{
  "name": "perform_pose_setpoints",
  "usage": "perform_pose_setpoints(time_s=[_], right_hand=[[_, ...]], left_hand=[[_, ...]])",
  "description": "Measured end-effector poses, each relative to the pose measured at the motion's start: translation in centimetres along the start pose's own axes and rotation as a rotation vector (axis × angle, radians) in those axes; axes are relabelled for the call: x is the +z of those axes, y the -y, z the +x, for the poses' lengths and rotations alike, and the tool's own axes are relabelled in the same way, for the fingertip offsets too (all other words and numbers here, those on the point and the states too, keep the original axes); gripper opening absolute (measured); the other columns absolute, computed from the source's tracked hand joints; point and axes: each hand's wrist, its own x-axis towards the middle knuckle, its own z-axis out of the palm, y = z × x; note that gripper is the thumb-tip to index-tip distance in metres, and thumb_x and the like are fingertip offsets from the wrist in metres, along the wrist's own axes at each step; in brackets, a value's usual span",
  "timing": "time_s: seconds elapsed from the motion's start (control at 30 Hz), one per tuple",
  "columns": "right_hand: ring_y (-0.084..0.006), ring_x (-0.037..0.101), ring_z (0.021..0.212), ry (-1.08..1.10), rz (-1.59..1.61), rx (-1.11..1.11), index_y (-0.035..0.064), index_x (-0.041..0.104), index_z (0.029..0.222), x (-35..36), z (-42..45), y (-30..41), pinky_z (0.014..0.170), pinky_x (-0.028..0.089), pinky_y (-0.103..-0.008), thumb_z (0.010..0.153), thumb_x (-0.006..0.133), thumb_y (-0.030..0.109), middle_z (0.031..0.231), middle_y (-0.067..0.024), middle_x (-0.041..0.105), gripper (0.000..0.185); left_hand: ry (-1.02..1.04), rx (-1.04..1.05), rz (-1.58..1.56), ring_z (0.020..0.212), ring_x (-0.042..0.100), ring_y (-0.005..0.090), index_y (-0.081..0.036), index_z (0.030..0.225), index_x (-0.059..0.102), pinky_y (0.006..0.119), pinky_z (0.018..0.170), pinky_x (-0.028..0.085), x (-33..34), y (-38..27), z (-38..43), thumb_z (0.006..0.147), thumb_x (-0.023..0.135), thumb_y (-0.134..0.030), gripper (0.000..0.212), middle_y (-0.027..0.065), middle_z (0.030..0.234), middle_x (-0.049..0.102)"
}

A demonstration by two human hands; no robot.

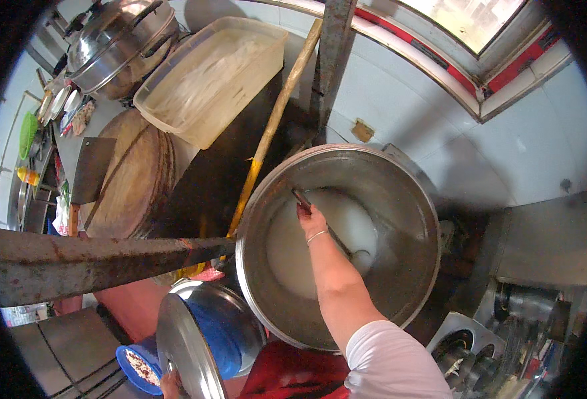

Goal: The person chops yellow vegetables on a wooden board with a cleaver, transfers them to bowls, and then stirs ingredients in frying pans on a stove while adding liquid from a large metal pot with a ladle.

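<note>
My right hand reaches down inside a large, deep metal pot and grips the long dark handle of a ladle. The lower end of the ladle dips into a cloudy whitish liquid in the bottom of the pot, so its bowl is mostly hidden. At the lower left my left hand holds a round metal lid, tilted nearly on edge. Its fingers are partly hidden at the lid.
A blue container of small pale and reddish pieces stands near the lid. Left lie a round wooden chopping board, a cleaver and a plastic tub. A wooden pole leans by the pot; a rusty metal beam crosses left.
</note>
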Motion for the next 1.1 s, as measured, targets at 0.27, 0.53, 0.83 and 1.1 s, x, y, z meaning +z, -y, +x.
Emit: perform_pose_setpoints(time_s=[0.27, 0.53, 0.83, 1.1], right_hand=[[-0.0308, 0.059, 0.083, -0.252, -0.717, 0.152, -0.001, 0.051, 0.095, -9.0, -17.2, -0.7, 0.074, 0.054, -0.0453, 0.094, 0.044, 0.014, 0.09, -0.0169, 0.059, 0.017], [-0.0201, 0.047, 0.052, -0.338, -0.447, 0.022, 0.0042, 0.045, 0.077, -13.9, -22.8, 2.0, 0.051, 0.046, -0.0366, 0.088, 0.043, 0.008, 0.062, -0.0077, 0.045, 0.012], [-0.0124, 0.042, 0.044, -0.218, -0.76, -0.135, 0.0067, 0.043, 0.076, -10.8, -22.8, 6.7, 0.035, 0.036, -0.0263, 0.085, 0.048, 0.006, 0.058, -0.003, 0.044, 0.011], [-0.0097, 0.045, 0.047, 0.069, -1.035, -0.128, 0.0055, 0.046, 0.085, -9.7, -31.1, 8.6, 0.038, 0.036, -0.0247, 0.087, 0.052, 0.007, 0.063, -0.0029, 0.048, 0.006]], left_hand=[[-0.044, 0.153, -0.005, 0.044, 0.049, 0.0166, -0.001, 0.062, 0.057, 0.034, 0.044, 0.036, 1.4, -3.6, -2.4, 0.082, 0.057, -0.027, 0.033, 0.0052, 0.049, 0.05], [-0.046, 0.269, 0.087, 0.049, 0.052, 0.0188, 0.001, 0.061, 0.06, 0.037, 0.048, 0.038, -0.3, -2.8, -2.4, 0.083, 0.056, -0.035, 0.043, 0.0091, 0.052, 0.055], [-0.127, 0.512, 0.217, 0.051, 0.056, 0.0233, 0.004, 0.06, 0.058, 0.039, 0.051, 0.042, -2.6, 1.9, 1.5, 0.082, 0.057, -0.035, 0.045, 0.0132, 0.053, 0.057], [-0.202, 0.861, 1.09, 0.055, 0.063, 0.0278, -0.01, 0.069, 0.066, 0.039, 0.056, 0.051, -3.6, 3.0, 7.8, 0.084, 0.054, -0.037, 0.034, 0.0103, 0.059, 0.063]])
